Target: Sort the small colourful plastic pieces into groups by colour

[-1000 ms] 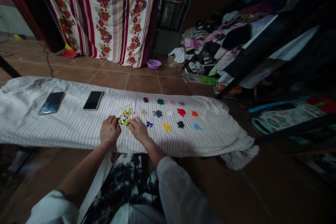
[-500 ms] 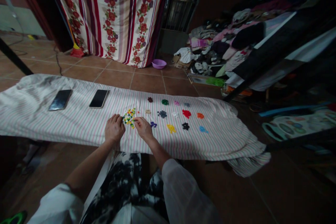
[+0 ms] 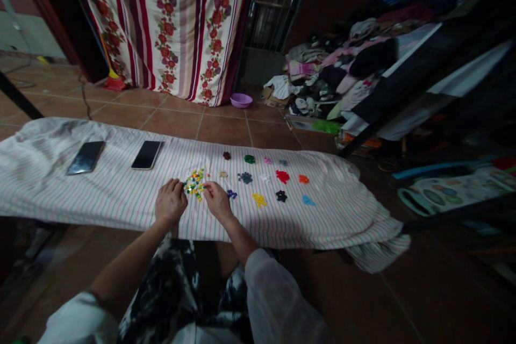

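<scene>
A loose pile of small mixed pieces (image 3: pixel 195 189), mostly yellow, green and white, lies on the striped cloth (image 3: pixel 133 199). At its left edge is my left hand (image 3: pixel 170 203), fingers curled together, a dark bit showing by the fingertips. My right hand (image 3: pixel 217 201) pinches at the right edge of the pile; a small dark green piece seems to sit at its fingertips. Single-colour heaps lie to the right: purple pieces (image 3: pixel 231 194), yellow pieces (image 3: pixel 258 200), black pieces (image 3: pixel 281 196), grey pieces (image 3: pixel 245 177), red pieces (image 3: pixel 282 176) and green pieces (image 3: pixel 249 159).
Two phones lie left on the cloth, a dark phone (image 3: pixel 86 157) and a light-edged phone (image 3: pixel 147 155). Blue pieces (image 3: pixel 308 200) and orange pieces (image 3: pixel 303 179) lie at the right. Beyond are a purple basin (image 3: pixel 241 100), a curtain (image 3: pixel 181 27) and heaped clothes (image 3: pixel 334 72).
The view has shifted slightly, so everything sits a little further left. My right fingertips have drawn slightly away from the pile's middle to its right edge. My left hand stays beside the pile.
</scene>
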The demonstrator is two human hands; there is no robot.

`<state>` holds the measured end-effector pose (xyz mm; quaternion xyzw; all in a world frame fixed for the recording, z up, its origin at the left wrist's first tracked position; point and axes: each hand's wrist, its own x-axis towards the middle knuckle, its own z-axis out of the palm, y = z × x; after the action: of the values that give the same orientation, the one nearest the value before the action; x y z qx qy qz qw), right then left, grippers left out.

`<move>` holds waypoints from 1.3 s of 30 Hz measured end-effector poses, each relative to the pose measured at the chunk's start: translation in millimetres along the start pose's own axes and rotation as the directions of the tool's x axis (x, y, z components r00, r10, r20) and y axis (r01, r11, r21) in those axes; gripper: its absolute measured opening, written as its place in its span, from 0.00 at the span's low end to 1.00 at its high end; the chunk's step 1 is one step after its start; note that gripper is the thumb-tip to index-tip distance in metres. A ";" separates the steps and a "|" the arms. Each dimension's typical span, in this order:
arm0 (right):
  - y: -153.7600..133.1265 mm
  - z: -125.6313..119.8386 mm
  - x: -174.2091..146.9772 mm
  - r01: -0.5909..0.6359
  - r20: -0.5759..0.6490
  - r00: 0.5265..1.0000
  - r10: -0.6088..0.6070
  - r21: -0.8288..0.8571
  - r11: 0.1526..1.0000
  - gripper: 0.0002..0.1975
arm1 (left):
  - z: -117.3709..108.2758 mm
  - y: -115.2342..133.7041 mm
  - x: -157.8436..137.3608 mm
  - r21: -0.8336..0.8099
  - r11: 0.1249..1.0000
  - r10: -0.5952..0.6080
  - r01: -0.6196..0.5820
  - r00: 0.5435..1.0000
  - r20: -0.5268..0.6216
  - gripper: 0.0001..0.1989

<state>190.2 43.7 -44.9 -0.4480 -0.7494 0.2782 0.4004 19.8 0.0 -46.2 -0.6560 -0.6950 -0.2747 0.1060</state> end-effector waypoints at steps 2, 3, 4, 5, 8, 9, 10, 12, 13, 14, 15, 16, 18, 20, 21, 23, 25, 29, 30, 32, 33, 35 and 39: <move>-0.5 -0.6 -0.1 0.016 -0.022 1.000 -0.016 0.008 1.000 0.11 | -0.1 0.1 0.0 0.005 1.000 0.004 -0.004 1.000 0.003 0.16; -0.5 -0.8 0.0 0.023 -0.031 0.999 -0.023 0.017 1.000 0.11 | -0.2 0.1 0.0 0.009 1.000 0.005 -0.005 1.000 0.003 0.16; -0.2 -0.9 0.4 0.028 -0.039 0.999 -0.027 0.031 0.999 0.11 | -0.3 0.2 0.0 0.014 1.000 0.005 -0.005 1.000 0.003 0.16; 0.2 -1.0 0.8 0.028 -0.047 0.999 -0.025 0.049 0.998 0.10 | -0.4 0.4 0.1 0.018 1.000 0.005 -0.005 1.000 0.002 0.16; 1.9 -1.7 2.6 0.008 -0.081 0.997 0.001 0.114 0.993 0.09 | -0.8 0.5 0.2 0.025 1.000 0.002 -0.002 1.000 0.000 0.16; 2.3 -2.3 3.1 0.000 -0.092 0.996 0.012 0.137 0.991 0.09 | -0.9 0.4 0.2 0.024 1.000 0.003 -0.003 1.000 0.001 0.15; 2.5 -3.1 3.5 -0.007 -0.100 0.995 0.023 0.155 0.988 0.09 | -1.1 0.3 0.2 0.022 1.000 0.004 -0.004 1.000 0.002 0.15; 2.1 -5.8 4.3 -0.017 -0.103 0.994 0.034 0.162 0.987 0.09 | -1.6 0.1 0.2 0.017 1.000 0.006 -0.006 1.000 0.003 0.15; 1.6 -7.9 4.9 -0.019 -0.102 0.994 0.034 0.149 0.989 0.09 | -2.0 0.1 0.2 0.014 1.000 0.006 -0.006 1.000 0.004 0.15; 0.9 -10.6 5.7 -0.018 -0.101 0.994 0.031 0.131 0.991 0.08 | -2.4 0.3 0.2 0.010 1.000 0.005 -0.005 1.000 0.003 0.15; 0.1 -13.8 6.9 -0.013 -0.101 0.995 0.025 0.113 0.993 0.08 | -2.9 0.5 0.2 0.005 1.000 0.003 -0.003 1.000 0.003 0.15; -0.8 -17.7 8.5 -0.005 -0.101 0.995 0.015 0.102 0.995 0.08 | -3.5 0.8 0.2 0.001 1.000 0.001 -0.001 1.000 0.003 0.15; -2.0 -26.8 13.2 0.014 -0.102 0.995 -0.005 0.096 0.995 0.08 | -4.4 1.6 0.1 -0.007 1.000 0.001 -0.001 1.000 0.007 0.15; -1.2 -37.9 19.5 0.023 -0.101 0.995 -0.015 0.079 0.997 0.08 | -5.2 2.5 0.0 -0.012 1.000 -0.002 0.002 1.000 0.012 0.16; 0.3 -44.0 23.1 0.024 -0.105 0.994 -0.018 0.060 0.998 0.09 | -5.5 3.0 -0.1 -0.014 1.000 -0.004 0.004 1.000 0.015 0.16; 6.0 -57.3 30.6 0.018 -0.132 0.991 -0.016 0.012 1.000 0.09 | -6.1 4.0 -0.3 -0.010 1.000 -0.014 0.014 1.000 0.022 0.16; 14.9 -71.9 38.2 0.011 -0.174 0.985 -0.017 -0.036 0.999 0.09 | -6.9 4.7 -0.2 0.002 1.000 -0.021 0.021 0.999 0.029 0.17; 38.3 -102.1 54.6 -0.021 -0.240 0.971 -0.011 -0.130 0.991 0.11 | -8.6 4.9 0.1 0.023 1.000 -0.001 0.000 0.999 0.042 0.17; 44.3 -109.1 59.2 -0.035 -0.254 0.967 -0.005 -0.152 0.988 0.11 | -8.8 4.7 0.1 0.025 1.000 0.006 -0.007 0.999 0.044 0.17; 55.9 -121.7 68.9 -0.073 -0.285 0.958 0.016 -0.192 0.979 0.12 | -8.7 4.3 0.0 0.022 1.000 0.013 -0.014 0.999 0.040 0.17; 61.2 -127.3 73.8 -0.098 -0.297 0.954 0.031 -0.211 0.973 0.12 | -8.3 4.1 -0.2 0.018 1.000 0.015 -0.015 0.999 0.035 0.17; 71.1 -136.9 83.3 -0.158 -0.309 0.948 0.077 -0.244 0.957 0.13 | -7.3 3.7 -0.6 0.009 1.000 0.015 -0.016 1.000 0.024 0.17; 87.8 -150.6 99.9 -0.289 -0.309 0.931 0.193 -0.305 0.908 0.12 | -5.1 3.2 -0.9 0.004 1.000 0.015 -0.015 1.000 0.013 0.16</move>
<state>329.7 180.8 1.0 -0.6349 -0.6626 0.1259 0.3769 22.0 -3.5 -41.7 -0.6628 -0.6913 -0.2682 0.1046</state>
